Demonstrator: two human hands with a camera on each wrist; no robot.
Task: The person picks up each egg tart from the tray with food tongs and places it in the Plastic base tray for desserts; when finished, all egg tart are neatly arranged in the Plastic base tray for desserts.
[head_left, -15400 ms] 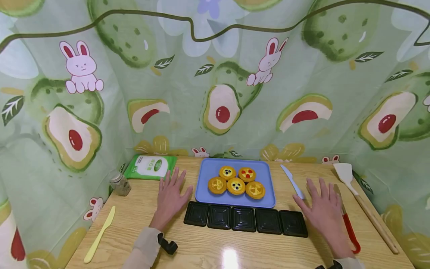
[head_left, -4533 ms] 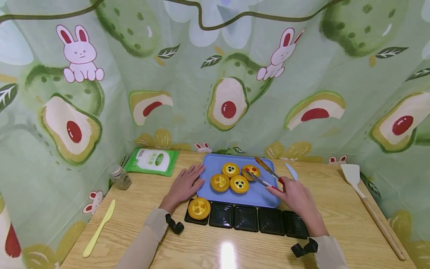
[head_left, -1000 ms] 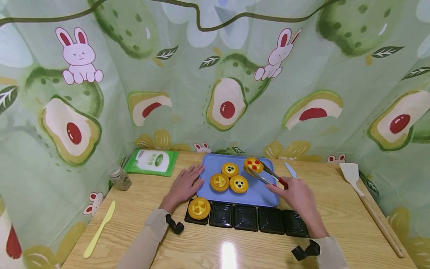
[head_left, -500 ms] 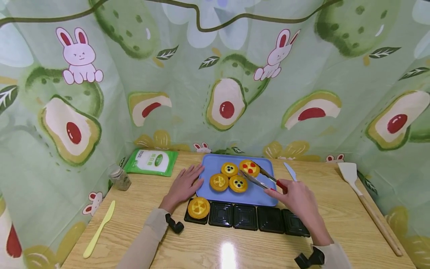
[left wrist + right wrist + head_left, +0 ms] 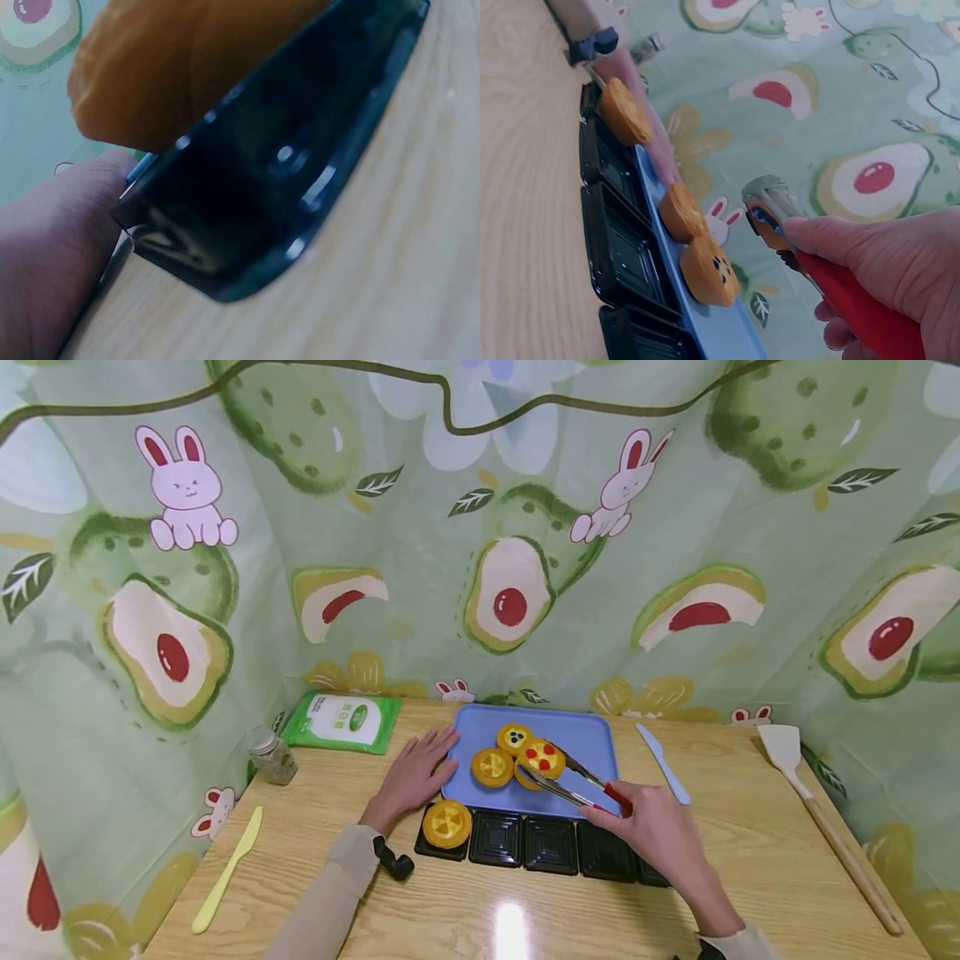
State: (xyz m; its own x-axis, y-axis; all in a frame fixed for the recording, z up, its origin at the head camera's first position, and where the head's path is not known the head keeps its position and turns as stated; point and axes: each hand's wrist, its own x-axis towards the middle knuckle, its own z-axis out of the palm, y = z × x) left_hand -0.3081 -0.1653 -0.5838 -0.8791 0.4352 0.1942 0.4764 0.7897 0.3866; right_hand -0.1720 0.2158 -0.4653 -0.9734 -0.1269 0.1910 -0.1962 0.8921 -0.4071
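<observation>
My right hand [image 5: 660, 831] grips red-handled tongs [image 5: 611, 795], whose tips pinch an egg tart with red toppings [image 5: 543, 758]. In the right wrist view that tart hangs above the blue tray [image 5: 724, 330], mostly hidden behind the tongs. My left hand [image 5: 408, 781] lies with straight fingers against the tray's left edge. On the tray sit a tart with a yellow fruit pattern [image 5: 492, 767] and a dark-dotted tart [image 5: 515, 737]; another dark-dotted one is largely covered by the held tart. One fruit-patterned tart [image 5: 447, 824] rests in the leftmost black plastic tray [image 5: 429, 852].
Several more black plastic trays [image 5: 496, 838] line the blue tray's front. Further left are a green packet [image 5: 341, 722], a glass jar [image 5: 273, 756] and a yellow knife [image 5: 228, 870]. A blue knife [image 5: 663, 764] and a wooden-handled spatula [image 5: 828, 827] lie to the right.
The tongs have taken hold of the red-topped tart, lifted it and carried it left and toward me. Earlier, a fruit-patterned tart went from the blue tray into the leftmost black tray.
</observation>
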